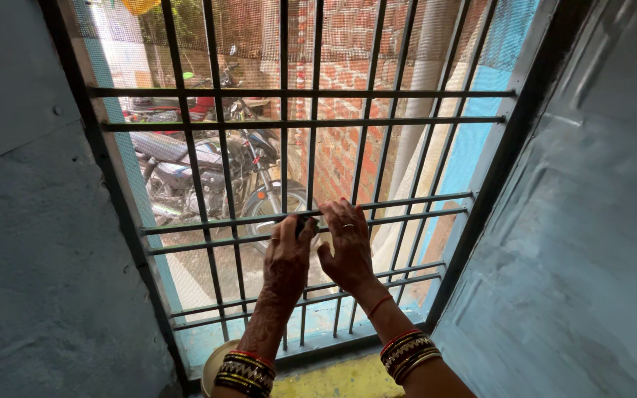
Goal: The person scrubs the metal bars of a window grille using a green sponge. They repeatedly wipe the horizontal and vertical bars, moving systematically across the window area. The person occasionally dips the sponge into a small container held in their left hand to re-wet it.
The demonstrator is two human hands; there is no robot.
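Note:
A window grille of dark metal bars (407, 121), backed by fine mesh, fills the middle of the view. Both my hands are raised to the pair of horizontal crossbars (208, 225) at mid-height. My left hand (287, 256) has its fingers curled around a small dark thing (301, 222) pressed against the upper crossbar; what it is I cannot make out. My right hand (348, 247), with a ring on one finger, sits right beside it, its fingers hooked over the same crossbars. Both wrists carry several bangles.
A pale round dish (215, 362) sits on the yellow sill (340, 379) under my left wrist. Blue-grey walls close in on the left (31, 243) and right (591, 243). Outside stand a parked motorcycle (200, 166) and a brick wall (344, 81).

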